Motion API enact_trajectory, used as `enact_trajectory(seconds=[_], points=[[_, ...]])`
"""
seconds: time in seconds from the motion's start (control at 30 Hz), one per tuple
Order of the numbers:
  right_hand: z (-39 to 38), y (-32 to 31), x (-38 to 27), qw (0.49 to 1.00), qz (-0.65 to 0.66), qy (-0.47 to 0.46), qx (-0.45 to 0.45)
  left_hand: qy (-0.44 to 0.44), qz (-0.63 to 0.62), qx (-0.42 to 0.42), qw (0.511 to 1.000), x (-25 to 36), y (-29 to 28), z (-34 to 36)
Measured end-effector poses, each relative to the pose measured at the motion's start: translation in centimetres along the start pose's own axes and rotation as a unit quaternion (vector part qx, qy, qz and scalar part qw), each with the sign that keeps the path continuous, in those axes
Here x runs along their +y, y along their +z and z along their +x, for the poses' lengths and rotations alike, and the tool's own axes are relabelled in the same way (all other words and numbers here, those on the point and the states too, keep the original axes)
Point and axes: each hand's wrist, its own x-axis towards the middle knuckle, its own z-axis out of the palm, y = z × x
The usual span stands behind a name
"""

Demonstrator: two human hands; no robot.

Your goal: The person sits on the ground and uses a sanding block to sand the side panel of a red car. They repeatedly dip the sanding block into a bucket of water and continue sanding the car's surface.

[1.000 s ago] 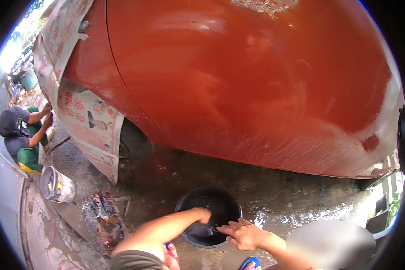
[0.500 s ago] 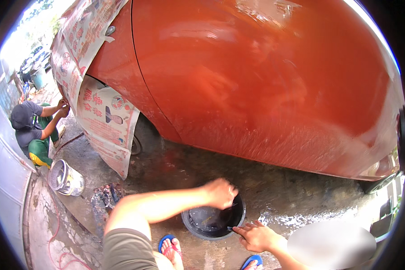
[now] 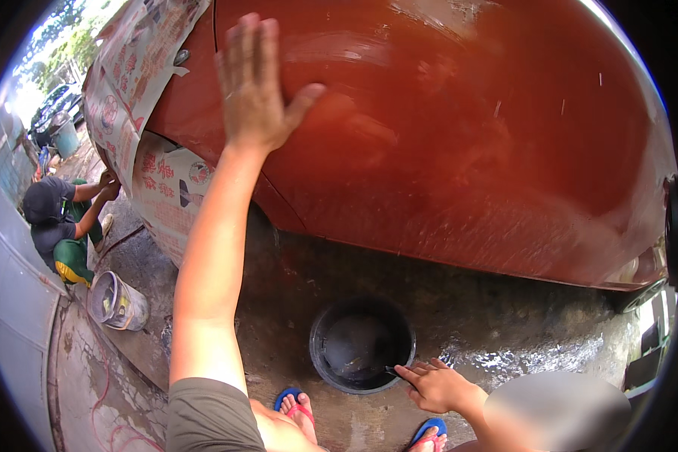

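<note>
My left hand (image 3: 255,102) is stretched out before the orange-red car body (image 3: 429,151), thumb apart and fingers extended, slightly blurred. It holds nothing visible; whether it touches the paint I cannot tell. Below the car stands a black round basin (image 3: 318,368) with cloudy water (image 3: 358,343) inside. Beside its right rim is my right hand (image 3: 441,388), fingers closed on a small dark piece (image 3: 392,371) whose kind I cannot make out. Wet streaks and whitish runs mark the lower car panel, and a few droplets hang in the air before it.
Printed paper sheets (image 3: 154,75) cover the car's left end and wheel area. At the far left a person (image 3: 56,218) squats by the car. Near them stands a whitish bucket (image 3: 120,301). A red hose (image 3: 102,392) lies on the wet concrete floor (image 3: 279,316). A grey wall (image 3: 15,324) runs along the left.
My left hand has risen from over the basin to the car's side, and its fingers have spread. My right hand stays by the basin rim with the small dark piece.
</note>
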Motion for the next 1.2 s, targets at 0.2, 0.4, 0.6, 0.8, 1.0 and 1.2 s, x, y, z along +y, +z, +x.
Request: enact_trajectory(seconds=[0.2,0.4,0.6,0.8,1.0,1.2], points=[[0.8,0.9,-0.2,0.999,0.024,-0.020,-0.037,-0.070,0.061,0.001,0.996,4.0,3.4,1.8],[3.4,0.1,-0.4,0.998,0.040,-0.040,-0.041,-0.024,-0.066,-0.017,0.997,12.5,5.3,6.9],[10.8,1.6,0.5,0.989,0.090,-0.095,0.070,0.146,-0.047,-0.128,0.980,11.8,5.4,-0.3],[22.3,9.7,1.9,0.992,-0.020,0.069,-0.106,0.205,0.049,-0.231,0.950,9.3,3.5,-18.1],[26.1,14.0,2.8,0.976,-0.059,0.027,-0.207,0.030,-0.076,-0.495,0.865,10.8,-2.7,-32.2],[17.3,-1.2,1.5,0.918,0.386,0.079,0.046,-0.188,-0.314,-0.629,0.686,15.9,-6.9,-37.7]])
